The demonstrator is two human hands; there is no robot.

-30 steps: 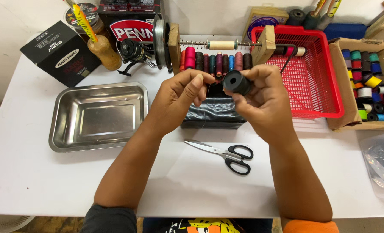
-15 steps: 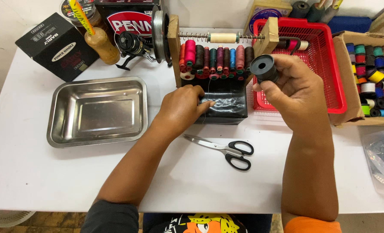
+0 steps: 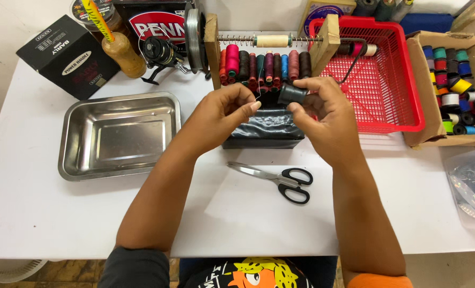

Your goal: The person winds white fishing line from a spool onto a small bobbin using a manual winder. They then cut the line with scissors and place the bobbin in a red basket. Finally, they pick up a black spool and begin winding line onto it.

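Note:
My right hand (image 3: 327, 114) grips a small black thread spool (image 3: 291, 94) by its ends, held above a black box (image 3: 264, 130) in the middle of the white table. My left hand (image 3: 221, 112) hovers just left of the spool with thumb and forefinger pinched together, apparently on a thin thread end too fine to see clearly. Behind both hands stands a wooden rack (image 3: 213, 50) with a row of coloured thread spools (image 3: 264, 66) and a cream spool on a spring rod.
Black-handled scissors (image 3: 280, 178) lie in front of the black box. A steel tray (image 3: 117, 133) sits to the left, a red basket (image 3: 387, 80) to the right, and a cardboard box of spools (image 3: 456, 85) at far right. A fishing reel (image 3: 160, 53) and black carton (image 3: 69, 56) stand at the back.
My right hand has brought the black spool down and left from over the red basket. My left hand has lifted off the black box and pinched close beside the spool.

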